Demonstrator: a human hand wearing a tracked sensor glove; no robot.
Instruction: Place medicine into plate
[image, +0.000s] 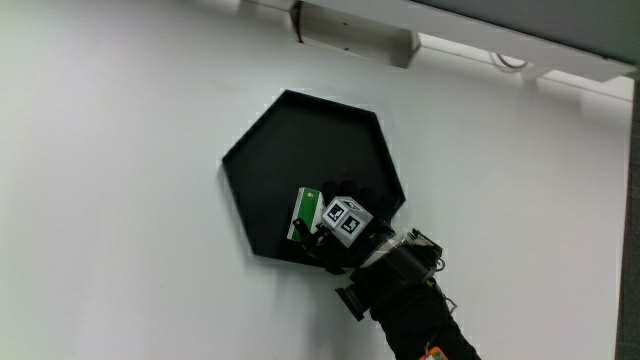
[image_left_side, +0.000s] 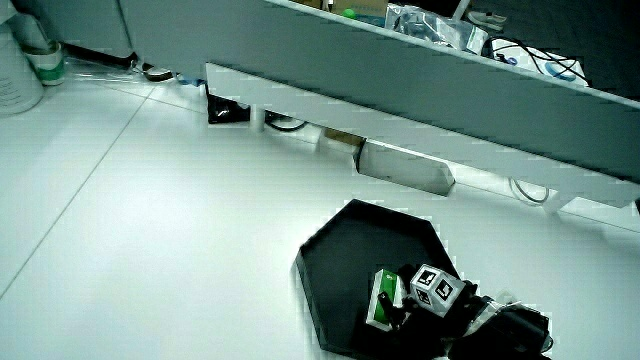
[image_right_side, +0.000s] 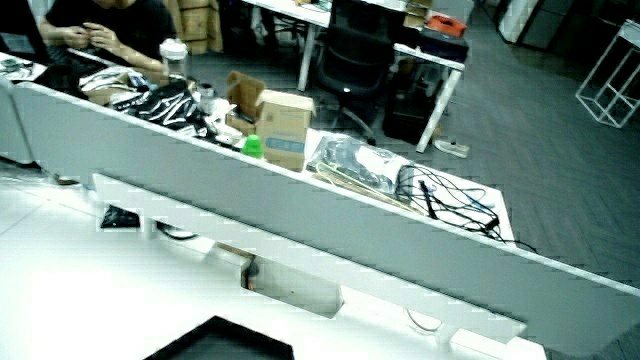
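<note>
A black hexagonal plate (image: 300, 150) lies on the white table, also seen in both side views (image_left_side: 355, 245) (image_right_side: 222, 338), one of which shows only a corner of it. A green and white medicine box (image: 304, 213) sits low inside the plate at the rim nearest the person, and a side view shows it too (image_left_side: 381, 297). The gloved hand (image: 338, 228) is over that same rim, its fingers curled on the box. The patterned cube (image: 346, 219) on its back faces up. The forearm runs from the plate toward the person. A side view shows the hand (image_left_side: 432, 296) beside the box.
A low grey partition (image_left_side: 450, 85) stands along the table's edge, with a white block (image: 352, 30) and cables (image: 510, 60) at its foot. A pale container (image_left_side: 16, 70) stands on the table near the partition. Boxes and clutter (image_right_side: 285, 125) lie on the desk past the partition.
</note>
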